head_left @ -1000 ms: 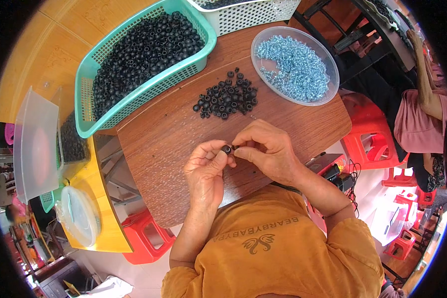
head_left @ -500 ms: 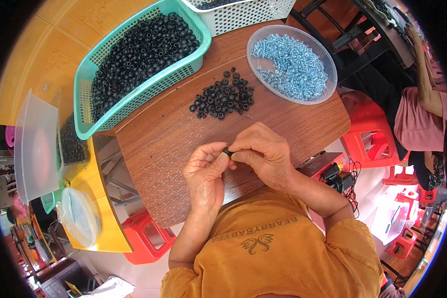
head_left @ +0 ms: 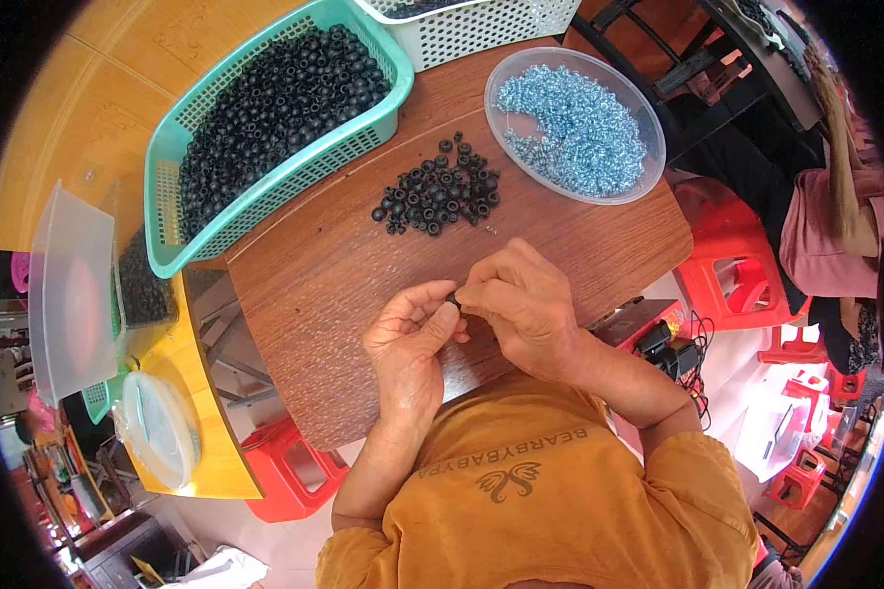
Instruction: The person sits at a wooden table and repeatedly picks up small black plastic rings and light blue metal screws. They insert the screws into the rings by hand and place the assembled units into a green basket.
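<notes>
Over the near part of the wooden table, my left hand (head_left: 413, 334) pinches a small round black piece (head_left: 454, 300) between thumb and fingers. My right hand (head_left: 523, 306) meets it there, thumb and forefinger closed together at the piece. Whether the right fingertips grip that piece or something tiny beside it is hidden. Beyond my hands lies a loose pile of small black hollow caps (head_left: 440, 194). A tiny shiny bit (head_left: 491, 230) rests at the pile's near edge. At the far right, a clear round tub (head_left: 494, 118) holds many small shiny pale-blue pieces (head_left: 584, 128).
A green perforated basket (head_left: 304, 169) full of black caps stands at the far left, with a white perforated basket (head_left: 491, 31) behind. A red stool (head_left: 712, 245) stands by the table's right edge, another red stool (head_left: 290, 471) at the near left. Another person's arm (head_left: 840, 157) shows at far right.
The fingers of my right hand have shifted and curled more around the black piece, covering more of it. My left hand stays almost in place. The other person's arm at the far right has moved slightly.
</notes>
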A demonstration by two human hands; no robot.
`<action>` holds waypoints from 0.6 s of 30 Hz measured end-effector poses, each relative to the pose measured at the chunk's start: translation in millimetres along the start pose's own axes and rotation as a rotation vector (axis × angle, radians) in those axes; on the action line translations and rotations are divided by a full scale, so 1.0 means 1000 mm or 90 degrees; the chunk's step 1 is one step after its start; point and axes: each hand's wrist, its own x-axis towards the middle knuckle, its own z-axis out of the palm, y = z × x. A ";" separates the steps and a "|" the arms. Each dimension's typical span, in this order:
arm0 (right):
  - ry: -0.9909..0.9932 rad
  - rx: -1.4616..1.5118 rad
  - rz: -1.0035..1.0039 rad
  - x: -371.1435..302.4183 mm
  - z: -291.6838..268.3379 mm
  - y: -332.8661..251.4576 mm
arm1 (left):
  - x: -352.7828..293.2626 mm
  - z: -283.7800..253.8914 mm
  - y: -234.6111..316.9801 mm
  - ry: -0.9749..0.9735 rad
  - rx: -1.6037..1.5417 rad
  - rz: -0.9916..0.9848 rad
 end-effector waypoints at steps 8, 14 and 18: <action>-0.035 0.145 0.115 0.007 -0.006 0.006 | -0.001 0.007 0.007 -0.012 -0.008 -0.057; -0.058 0.069 0.060 0.011 -0.012 0.004 | 0.000 0.004 0.003 -0.013 0.018 -0.042; -0.045 0.106 0.071 0.010 -0.010 0.007 | 0.000 0.005 0.004 0.003 0.012 -0.047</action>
